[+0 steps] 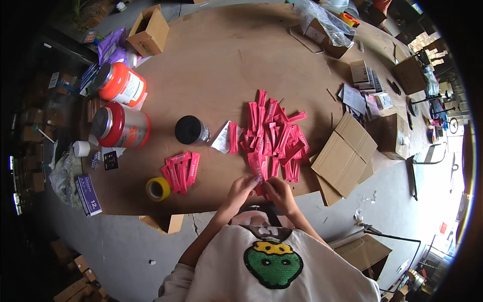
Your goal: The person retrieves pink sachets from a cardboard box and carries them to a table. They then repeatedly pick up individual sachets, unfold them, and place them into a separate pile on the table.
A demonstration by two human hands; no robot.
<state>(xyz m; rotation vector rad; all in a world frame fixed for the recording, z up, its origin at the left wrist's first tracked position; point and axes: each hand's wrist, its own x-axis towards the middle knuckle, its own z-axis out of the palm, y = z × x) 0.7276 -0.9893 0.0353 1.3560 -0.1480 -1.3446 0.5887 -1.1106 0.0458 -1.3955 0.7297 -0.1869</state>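
Observation:
My left hand [240, 191] pinches a small bunch of pink stick sachets [256, 164] close to the table's front edge, its thumb lying on top. Fingers of my right hand [280, 191] grip the lower end of the same bunch; how many sachets are in it I cannot tell. Just beyond lies a loose heap of pink stick sachets [269, 128]. A smaller group of sachets [182, 170] lies to the left, beside a roll of yellow tape [157, 189]. Between these groups stand a black-lidded jar [188, 130] and a silvery packet [222, 139].
Two large red tubs, one orange-red [126, 85] and one darker [128, 126], stand at the left. Flattened cardboard [341, 158] overhangs the front edge at right. An open carton [151, 34] sits far left, and bubble wrap [320, 20] covers a box far right.

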